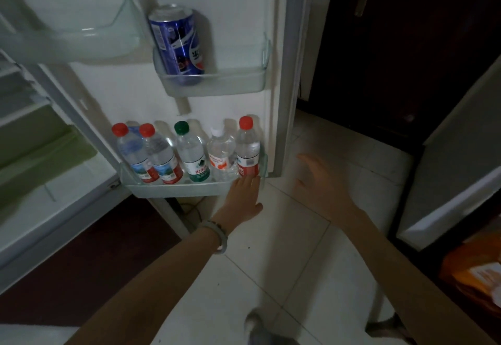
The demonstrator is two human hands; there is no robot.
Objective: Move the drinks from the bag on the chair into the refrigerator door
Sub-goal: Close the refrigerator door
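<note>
Fridge door [230,106] lower shelf [173,188] full w/ bottles [189,152], can [177,42] above.

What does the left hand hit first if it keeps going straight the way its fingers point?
Most likely the rightmost red-capped bottle in the lower door shelf. The left hand is open, its fingertips already at that bottle's base and the shelf's front rim; actual contact is unclear from this view.
</note>
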